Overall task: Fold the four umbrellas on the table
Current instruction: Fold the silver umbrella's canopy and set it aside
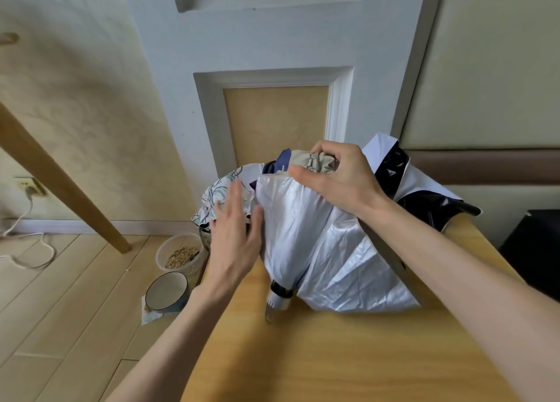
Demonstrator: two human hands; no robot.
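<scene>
The right grip [336, 177] pinches the bunched beige top of the silver umbrella [318, 244], likely to steady it. The left grip [236, 232], flat and wide, presses the canopy side to gather folds. The umbrella lies on the bench [333, 356], beside a floral umbrella [216, 194].

A single wide-angle view is taken from head height, aimed forward and steeply down, close over the table [333, 356]; the floor [60, 295] at left and the wall [91, 98] behind are included.
</scene>
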